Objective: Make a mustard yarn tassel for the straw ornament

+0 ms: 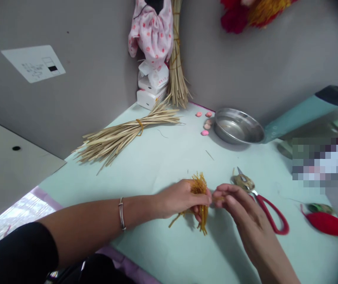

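A bundle of golden-yellow yarn (pixel 198 185), like a small tassel, is gripped in my left hand (pixel 180 199). Its frayed strands stick out above the fingers and hang below them. Close by on the right, my right hand (pixel 239 209) has thumb and fingertips pinched together. A trace of yellow shows at those fingertips, too small to make out. Red-handled scissors (pixel 275 215) lie just beyond my right hand, with a brownish-green wad (pixel 244 182) over their blades.
A tied bundle of dry straw (pixel 112 140) lies at back left, another (pixel 178 79) stands in the corner beside white boxes (pixel 148 96). A steel bowl (pixel 236 128), small pink pieces (pixel 205 133) and a leaning teal bottle (pixel 301 114) are behind. Red yarn (pixel 325 225) lies right.
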The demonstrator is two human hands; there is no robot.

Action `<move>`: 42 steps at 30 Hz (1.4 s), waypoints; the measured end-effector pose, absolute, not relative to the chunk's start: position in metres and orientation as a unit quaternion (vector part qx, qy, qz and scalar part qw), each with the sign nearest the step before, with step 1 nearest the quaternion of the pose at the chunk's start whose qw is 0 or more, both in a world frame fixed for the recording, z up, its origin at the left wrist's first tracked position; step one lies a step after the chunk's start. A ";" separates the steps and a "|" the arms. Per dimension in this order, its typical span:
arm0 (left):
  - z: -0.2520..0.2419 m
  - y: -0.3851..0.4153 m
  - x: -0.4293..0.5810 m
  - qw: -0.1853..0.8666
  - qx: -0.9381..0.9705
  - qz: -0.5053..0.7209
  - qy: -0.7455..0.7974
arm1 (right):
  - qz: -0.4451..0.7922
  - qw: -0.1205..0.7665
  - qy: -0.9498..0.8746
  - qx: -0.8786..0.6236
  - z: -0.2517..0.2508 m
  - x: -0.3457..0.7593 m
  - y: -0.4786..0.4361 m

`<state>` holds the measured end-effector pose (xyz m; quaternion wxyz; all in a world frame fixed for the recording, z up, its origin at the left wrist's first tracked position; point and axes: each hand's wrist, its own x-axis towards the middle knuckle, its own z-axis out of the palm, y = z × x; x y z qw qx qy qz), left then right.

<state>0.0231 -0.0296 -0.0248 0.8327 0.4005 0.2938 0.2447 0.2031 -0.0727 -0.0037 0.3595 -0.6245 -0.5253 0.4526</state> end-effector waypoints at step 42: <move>-0.023 -0.028 0.022 0.835 0.397 0.244 0.292 | 0.513 0.295 -0.520 -0.616 -0.002 0.200 -0.072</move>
